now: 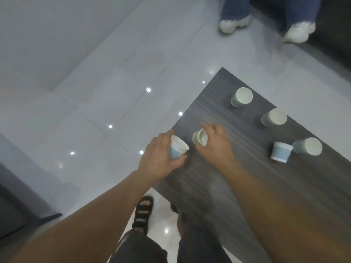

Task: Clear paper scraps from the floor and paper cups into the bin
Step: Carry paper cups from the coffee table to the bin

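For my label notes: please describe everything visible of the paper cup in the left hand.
The paper cup is white, with a pale blue patch on its side. Its open mouth tilts up and right; nothing shows inside. The left hand has it in its grip, fingers on the far side, thumb low on the near side. It is at the left edge of the dark wood-grain table; whether its base touches is unclear. A second cup, in the right hand, is close but apart.

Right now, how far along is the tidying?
No scraps show on the visible floor; no bin is in view. The left hand grips one cup, the right hand another cup. Left on the table: far cup, middle cup, blue-banded cup, rightmost cup.
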`<state>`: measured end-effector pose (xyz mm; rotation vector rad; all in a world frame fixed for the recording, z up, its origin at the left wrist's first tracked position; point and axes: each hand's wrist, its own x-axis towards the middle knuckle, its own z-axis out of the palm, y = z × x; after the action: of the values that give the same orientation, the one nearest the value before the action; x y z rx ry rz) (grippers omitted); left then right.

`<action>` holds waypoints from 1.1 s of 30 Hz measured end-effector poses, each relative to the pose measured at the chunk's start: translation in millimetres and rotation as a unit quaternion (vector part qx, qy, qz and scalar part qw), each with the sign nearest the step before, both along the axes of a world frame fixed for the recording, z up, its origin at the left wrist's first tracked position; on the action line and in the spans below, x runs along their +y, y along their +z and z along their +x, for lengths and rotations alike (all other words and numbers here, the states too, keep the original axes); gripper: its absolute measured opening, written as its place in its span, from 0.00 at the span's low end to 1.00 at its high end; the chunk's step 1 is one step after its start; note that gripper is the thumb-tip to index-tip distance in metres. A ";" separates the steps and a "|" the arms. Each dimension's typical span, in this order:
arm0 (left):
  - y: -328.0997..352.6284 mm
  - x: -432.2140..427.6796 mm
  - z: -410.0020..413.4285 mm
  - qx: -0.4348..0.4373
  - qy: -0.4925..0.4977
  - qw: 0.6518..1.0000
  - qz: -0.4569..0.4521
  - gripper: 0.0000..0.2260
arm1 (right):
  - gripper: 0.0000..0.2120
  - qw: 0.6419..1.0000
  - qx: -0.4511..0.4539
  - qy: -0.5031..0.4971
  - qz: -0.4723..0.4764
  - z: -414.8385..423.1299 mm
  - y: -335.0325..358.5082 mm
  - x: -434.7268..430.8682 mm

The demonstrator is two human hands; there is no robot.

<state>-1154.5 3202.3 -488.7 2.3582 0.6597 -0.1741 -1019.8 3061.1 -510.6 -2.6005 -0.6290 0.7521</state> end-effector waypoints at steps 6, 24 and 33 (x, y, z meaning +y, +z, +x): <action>57.5 -4.0 -28.8 -0.032 -0.040 0.999 -0.002 0.37 | 0.32 0.999 -0.034 -0.021 0.011 -55.7 78.8 -22.4; 200.8 -181.0 -86.8 -0.085 -0.341 0.934 0.064 0.36 | 0.32 0.931 -0.134 -0.340 0.019 -273.0 216.3 -259.5; 232.5 -460.9 -136.1 -0.129 -0.553 0.822 0.047 0.33 | 0.31 0.829 -0.169 -0.533 -0.001 -416.6 226.1 -479.9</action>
<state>-1290.5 2741.4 -256.2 2.4966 -0.9145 -0.3095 -1436.4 2581.2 -284.5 -2.5196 0.7511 -0.0843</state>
